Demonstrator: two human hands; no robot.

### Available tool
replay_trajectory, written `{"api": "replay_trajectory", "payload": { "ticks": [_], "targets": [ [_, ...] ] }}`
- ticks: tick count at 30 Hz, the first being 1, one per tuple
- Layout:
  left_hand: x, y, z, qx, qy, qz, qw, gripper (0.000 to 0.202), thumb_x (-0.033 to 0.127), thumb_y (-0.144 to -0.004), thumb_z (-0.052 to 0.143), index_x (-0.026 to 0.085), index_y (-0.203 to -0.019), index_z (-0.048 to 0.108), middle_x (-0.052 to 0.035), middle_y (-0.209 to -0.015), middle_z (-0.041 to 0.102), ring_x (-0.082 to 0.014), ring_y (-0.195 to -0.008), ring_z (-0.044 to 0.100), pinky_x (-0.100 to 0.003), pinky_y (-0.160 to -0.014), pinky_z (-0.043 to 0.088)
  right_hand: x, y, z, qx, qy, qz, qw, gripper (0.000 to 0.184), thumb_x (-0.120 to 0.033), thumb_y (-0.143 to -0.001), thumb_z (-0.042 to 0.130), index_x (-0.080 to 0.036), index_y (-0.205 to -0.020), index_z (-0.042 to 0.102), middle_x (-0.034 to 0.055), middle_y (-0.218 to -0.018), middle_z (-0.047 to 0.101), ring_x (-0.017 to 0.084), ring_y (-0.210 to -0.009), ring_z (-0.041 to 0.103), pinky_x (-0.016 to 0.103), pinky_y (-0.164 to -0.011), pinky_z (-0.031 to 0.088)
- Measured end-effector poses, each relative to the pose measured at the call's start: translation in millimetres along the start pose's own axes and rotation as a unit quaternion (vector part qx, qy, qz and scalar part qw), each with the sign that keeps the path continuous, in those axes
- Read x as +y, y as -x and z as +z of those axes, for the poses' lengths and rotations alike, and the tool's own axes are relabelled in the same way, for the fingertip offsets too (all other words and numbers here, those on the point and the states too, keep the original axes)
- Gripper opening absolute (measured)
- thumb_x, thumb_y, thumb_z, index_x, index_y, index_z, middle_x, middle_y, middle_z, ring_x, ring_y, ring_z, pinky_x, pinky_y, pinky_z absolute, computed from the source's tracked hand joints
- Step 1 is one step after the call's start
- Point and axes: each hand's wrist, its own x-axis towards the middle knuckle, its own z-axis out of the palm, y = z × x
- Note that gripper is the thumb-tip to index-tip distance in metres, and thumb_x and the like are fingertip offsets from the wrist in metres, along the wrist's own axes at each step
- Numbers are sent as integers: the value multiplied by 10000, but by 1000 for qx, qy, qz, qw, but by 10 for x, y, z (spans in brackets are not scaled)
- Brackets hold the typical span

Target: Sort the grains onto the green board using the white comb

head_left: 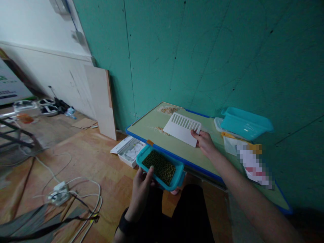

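Observation:
My left hand [143, 184] grips the near side of a blue plastic container [180, 175], its thumb over the rim. Dark green beans and paler tan ones [159, 167] lie inside it. The container is held just off the table's front edge. Over the tabletop, my right hand [205, 143] pinches a white flat slotted scraper [181, 131] by its right end. The slots run along its far edge. Beside the scraper's left end is a small spread of light grains [161, 130], and a bigger pile of pale grains [169, 110] lies near the far corner.
The blue-edged table [141, 130] stands against a green wall [162, 50]. On its right are an upturned-looking blue bin [246, 123], a clear bag with yellow [231, 145] and a blurred packet [254, 167]. An open white box [128, 152] and a power strip [59, 194] with cables lie on the floor.

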Motion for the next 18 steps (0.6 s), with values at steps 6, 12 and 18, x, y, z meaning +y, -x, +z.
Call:
{"api": "replay_trajectory", "payload": {
  "ticks": [6,12,18],
  "targets": [
    [-2,-13,-29,11,3,-2,1000,561,615,-720,800,175,-1017,619,20,-661,663,-137,-469,630,-203,-413,446,4,8,11,-10,-1,-6,1000,665,-690,-389,884,-165,-747,687,49,-642,717,206,-546,648,283,-451,473],
    [-58,-33,-66,15,4,-6,1000,599,619,-715,800,174,-1074,622,1,-699,691,-150,-488,649,-211,-417,470,6,3,14,-13,-7,-7,1000,652,-684,-406,886,-175,-755,677,39,-649,716,210,-563,656,281,-449,472],
    [-17,-10,-54,3,3,0,1000,538,592,-750,788,169,-1032,612,13,-676,668,-141,-478,647,-202,-416,456,3,2,-1,-13,-15,-5,1000,648,-664,-402,900,-175,-764,679,37,-659,721,200,-563,657,273,-458,478]
  ]
}}
